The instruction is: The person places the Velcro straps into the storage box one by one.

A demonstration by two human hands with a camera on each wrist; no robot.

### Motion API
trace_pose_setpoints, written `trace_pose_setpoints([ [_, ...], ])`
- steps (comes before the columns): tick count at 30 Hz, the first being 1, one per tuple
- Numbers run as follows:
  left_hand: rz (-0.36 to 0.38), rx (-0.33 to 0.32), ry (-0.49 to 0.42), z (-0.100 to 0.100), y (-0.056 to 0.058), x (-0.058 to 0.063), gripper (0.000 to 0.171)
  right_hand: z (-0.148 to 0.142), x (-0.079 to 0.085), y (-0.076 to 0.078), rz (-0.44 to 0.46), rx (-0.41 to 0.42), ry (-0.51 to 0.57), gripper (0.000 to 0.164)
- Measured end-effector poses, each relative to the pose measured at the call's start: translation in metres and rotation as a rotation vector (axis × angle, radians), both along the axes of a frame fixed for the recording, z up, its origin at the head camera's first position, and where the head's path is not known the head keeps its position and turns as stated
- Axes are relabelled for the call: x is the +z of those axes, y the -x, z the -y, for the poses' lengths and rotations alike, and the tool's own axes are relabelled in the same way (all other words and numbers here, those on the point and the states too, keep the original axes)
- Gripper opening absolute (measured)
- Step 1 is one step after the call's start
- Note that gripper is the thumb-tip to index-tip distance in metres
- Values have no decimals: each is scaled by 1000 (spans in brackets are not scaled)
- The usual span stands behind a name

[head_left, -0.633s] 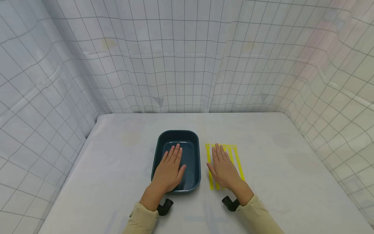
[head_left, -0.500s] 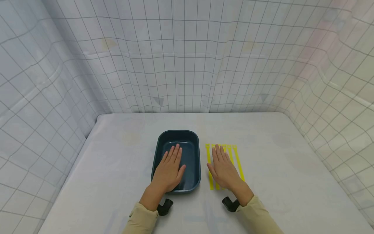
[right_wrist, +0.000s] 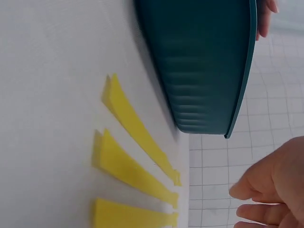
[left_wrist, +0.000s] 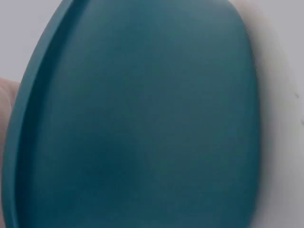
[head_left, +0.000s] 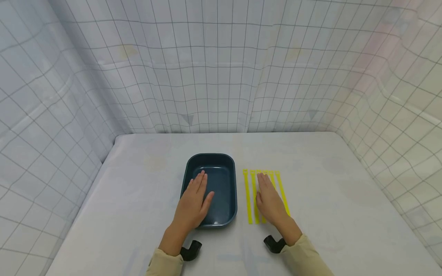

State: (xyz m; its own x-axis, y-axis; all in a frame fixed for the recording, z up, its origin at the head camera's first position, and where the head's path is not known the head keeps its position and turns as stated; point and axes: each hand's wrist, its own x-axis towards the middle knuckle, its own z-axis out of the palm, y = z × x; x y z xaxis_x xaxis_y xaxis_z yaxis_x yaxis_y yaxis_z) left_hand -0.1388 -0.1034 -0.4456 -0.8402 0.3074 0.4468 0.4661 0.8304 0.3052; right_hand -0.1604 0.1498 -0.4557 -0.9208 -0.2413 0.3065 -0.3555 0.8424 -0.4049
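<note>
Closest to me, a beige left sleeve (head_left: 165, 264) and a beige right sleeve (head_left: 305, 256) reach in from the lower edge of the head view. A black elbow-shaped piece (head_left: 192, 251) juts inward by the left cuff, and a matching black piece (head_left: 274, 244) does the same by the right.

Beyond the cuffs I see the left hand (head_left: 191, 201), back up, over the left side of a dark teal tray (head_left: 221, 193). Its fingers are straight and close together, with the thumb angled off toward the tray's middle. I cannot tell from my feeds whether this hand touches the tray. The right hand (head_left: 271, 202) hovers over a row of flat yellow strips (head_left: 248, 199); its fingers are straight and pressed together, the thumb close alongside. My right wrist view shows that hand raised clear of the strips.

The tray stands upright on the white counter (head_left: 331, 184), hollow side up, its long sides running away from me. Its teal surface fills most of my left wrist view. The strips lie side by side just to the right of the tray, apart from it, with small wider heads at their far ends; the right hand hides parts of several.

Past these, the counter runs back to a white gridded curtain (head_left: 221, 76), and similar gridded cloth flanks it on both sides.
</note>
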Motion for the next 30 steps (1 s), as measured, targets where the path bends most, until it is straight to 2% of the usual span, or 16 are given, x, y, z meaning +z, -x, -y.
trace_pose_setpoints([
  [3, -16, 37, -71, 5, -6, -2, 57, -2, -3, 1, -99, -52, 110, 42],
  [7, 8, 91, -169, 11, -15, -7, 57, -4, -6, 2, -181, -106, 183, 30],
  [14, 66, 131, -306, 20, -25, -14, 56, -6, -6, 3, -151, -137, 212, 26],
  [20, 174, 127, -425, 27, -26, -20, 57, -9, -11, 3, -143, -129, 244, 23],
  [24, 235, 109, -462, 32, -26, -23, 59, -9, -14, 6, -139, -123, 256, 22],
  [30, 280, 110, -481, 38, -28, -26, 62, -7, -19, 11, -140, -97, 276, 19],
])
